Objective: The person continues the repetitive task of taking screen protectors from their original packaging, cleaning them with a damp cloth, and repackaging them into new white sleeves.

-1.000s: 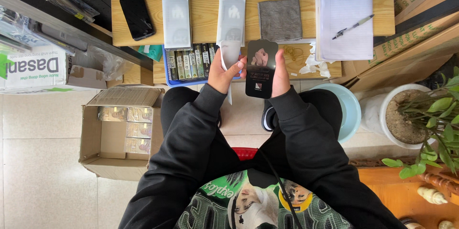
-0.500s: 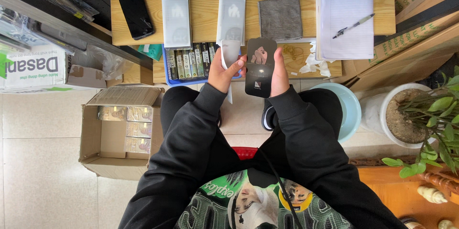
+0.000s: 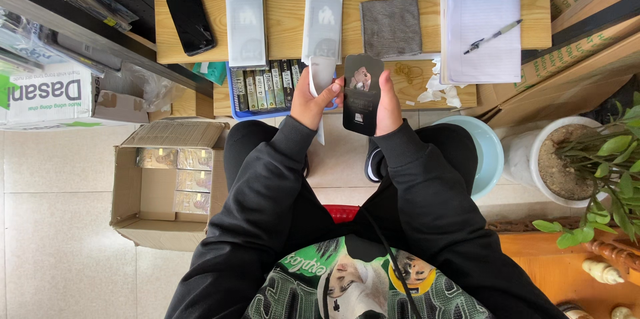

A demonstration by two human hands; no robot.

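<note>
Head view: right hand (image 3: 389,107) grips a dark glossy phone case (image 3: 362,94) by its right edge, held upright above the lap. Left hand (image 3: 312,100), at the case's 9 o'clock, pinches a white sleeve (image 3: 321,74). At 12 o'clock, wooden table (image 3: 287,32); grey cloth (image 3: 391,26) lies there.

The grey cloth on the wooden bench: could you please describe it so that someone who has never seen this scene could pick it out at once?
Start at the long wooden bench along the top of the head view. The grey cloth lies flat on it, between a white sleeve to its left and a sheet of paper bearing a pen to its right. It is the only dark, woven, square thing there.
</note>
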